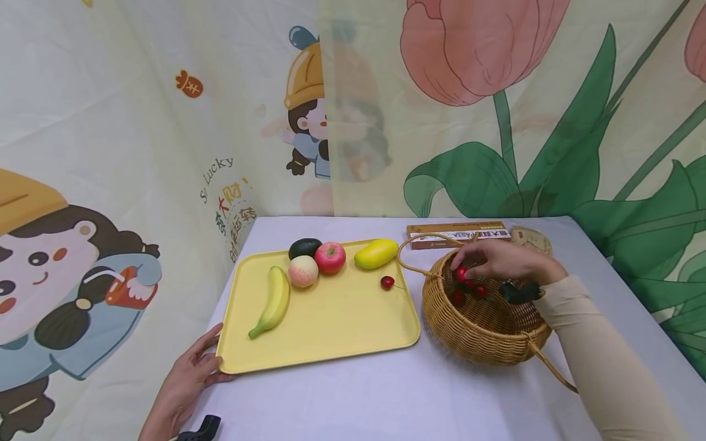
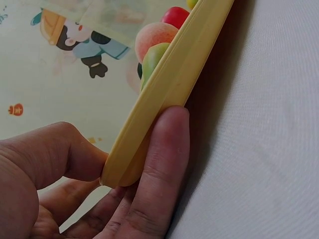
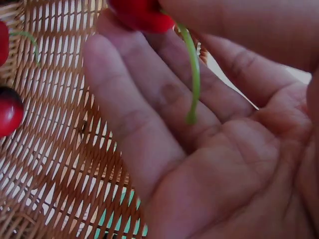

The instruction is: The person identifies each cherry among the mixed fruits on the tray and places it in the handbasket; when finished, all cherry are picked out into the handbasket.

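My left hand [image 1: 184, 383] grips the left corner of a yellow tray [image 1: 342, 318], with a finger [image 2: 167, 159] along its underside in the left wrist view. Over a round wicker basket [image 1: 469, 343], my right hand [image 1: 499, 260] pinches a red cherry [image 3: 142, 15], whose green stem hangs toward the palm. Other cherries [image 1: 482, 291] lie inside the basket below the fingers. On the tray are a banana [image 1: 274, 300], a peach [image 1: 303, 271], a red apple [image 1: 330, 258], a dark green fruit [image 1: 304, 247], a yellow mango [image 1: 376, 253] and a single cherry [image 1: 387, 282].
Behind the basket lies a brown and white box [image 1: 455, 236], with a small tan packet [image 1: 531, 239] beside it. The basket's two handles [image 1: 554, 367] flop outward, one reaching the tray's right edge. A white cloth [image 1: 375, 398] covers the table, and printed curtains hang around it.
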`<move>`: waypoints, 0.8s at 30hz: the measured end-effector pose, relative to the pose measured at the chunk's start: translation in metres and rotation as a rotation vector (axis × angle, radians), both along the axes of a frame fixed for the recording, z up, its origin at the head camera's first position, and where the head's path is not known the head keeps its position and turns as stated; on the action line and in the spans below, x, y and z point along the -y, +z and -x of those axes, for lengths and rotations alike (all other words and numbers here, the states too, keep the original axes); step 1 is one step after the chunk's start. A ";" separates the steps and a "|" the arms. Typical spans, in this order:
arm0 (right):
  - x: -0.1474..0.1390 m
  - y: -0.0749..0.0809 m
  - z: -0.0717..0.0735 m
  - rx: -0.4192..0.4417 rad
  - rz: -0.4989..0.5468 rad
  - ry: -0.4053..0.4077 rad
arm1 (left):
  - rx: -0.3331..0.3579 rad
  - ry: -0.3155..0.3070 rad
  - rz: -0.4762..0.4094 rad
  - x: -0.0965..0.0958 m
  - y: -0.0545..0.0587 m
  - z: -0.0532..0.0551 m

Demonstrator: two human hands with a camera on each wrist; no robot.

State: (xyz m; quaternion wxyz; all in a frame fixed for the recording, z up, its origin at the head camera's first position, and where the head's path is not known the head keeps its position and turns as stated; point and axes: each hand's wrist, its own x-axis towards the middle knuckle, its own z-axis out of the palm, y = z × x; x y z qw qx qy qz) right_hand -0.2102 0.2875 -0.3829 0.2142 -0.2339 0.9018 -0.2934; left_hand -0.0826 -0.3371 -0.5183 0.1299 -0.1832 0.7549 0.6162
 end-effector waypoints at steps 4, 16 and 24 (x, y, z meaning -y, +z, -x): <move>0.005 -0.002 0.005 0.033 -0.063 0.074 | 0.002 0.001 0.002 0.000 0.000 0.000; 0.031 -0.010 0.013 -0.051 -0.332 0.203 | 0.001 0.009 0.014 -0.001 0.000 0.001; 0.038 -0.013 0.016 -0.034 -0.501 0.168 | 0.003 0.019 0.016 -0.001 0.001 0.000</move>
